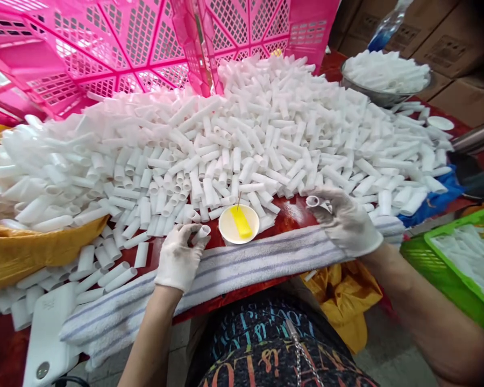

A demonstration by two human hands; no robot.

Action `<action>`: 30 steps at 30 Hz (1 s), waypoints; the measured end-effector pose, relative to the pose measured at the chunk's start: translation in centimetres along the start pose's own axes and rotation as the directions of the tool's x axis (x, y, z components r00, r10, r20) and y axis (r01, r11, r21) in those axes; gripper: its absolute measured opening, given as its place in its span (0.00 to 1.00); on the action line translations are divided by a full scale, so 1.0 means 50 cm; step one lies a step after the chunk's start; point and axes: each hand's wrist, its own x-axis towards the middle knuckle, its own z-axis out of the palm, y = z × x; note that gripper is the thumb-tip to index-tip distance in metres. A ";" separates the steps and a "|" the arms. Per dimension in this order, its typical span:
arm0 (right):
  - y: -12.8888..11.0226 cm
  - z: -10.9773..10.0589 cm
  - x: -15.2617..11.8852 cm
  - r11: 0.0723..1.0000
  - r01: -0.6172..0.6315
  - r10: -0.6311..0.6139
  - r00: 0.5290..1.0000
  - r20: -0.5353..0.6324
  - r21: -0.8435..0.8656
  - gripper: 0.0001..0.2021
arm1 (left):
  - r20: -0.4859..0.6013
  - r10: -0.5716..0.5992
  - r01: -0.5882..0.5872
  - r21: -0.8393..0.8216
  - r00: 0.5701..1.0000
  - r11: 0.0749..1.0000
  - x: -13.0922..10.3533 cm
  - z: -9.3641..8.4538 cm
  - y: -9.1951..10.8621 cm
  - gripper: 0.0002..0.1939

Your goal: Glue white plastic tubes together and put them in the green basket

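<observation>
The left hand (180, 252) has a tube (203, 233) in its grip, left of the bowl (226, 228). The right hand (346, 221) grasps another tube (312, 201).

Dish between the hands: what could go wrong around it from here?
The thin spike standing up at the dish could prick the left hand or right hand if either passes over it. Loose tubes heaped behind might slide into the dish. The towel lies close in front, so a tug could perhaps disturb the dish.
</observation>
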 end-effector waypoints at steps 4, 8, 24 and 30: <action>-0.037 0.095 -0.016 0.878 -0.249 0.198 0.967 0.163 0.409 0.15 | 0.081 -0.266 0.270 -0.499 0.960 0.824 -0.010 0.007 0.024 0.21; -0.045 0.149 0.009 0.837 -0.334 0.171 0.912 0.371 0.434 0.20 | 0.134 -0.322 0.316 -0.719 0.937 0.620 -0.011 0.025 0.031 0.23; 0.011 0.207 -0.001 0.890 -0.121 0.066 0.988 0.138 0.439 0.14 | 0.200 -0.360 0.401 -0.627 0.912 0.668 -0.016 0.042 0.032 0.20; 0.003 0.198 -0.006 0.882 -0.180 0.103 0.975 0.196 0.435 0.16 | 0.216 -0.359 0.416 -0.567 0.908 0.711 -0.021 0.030 0.045 0.24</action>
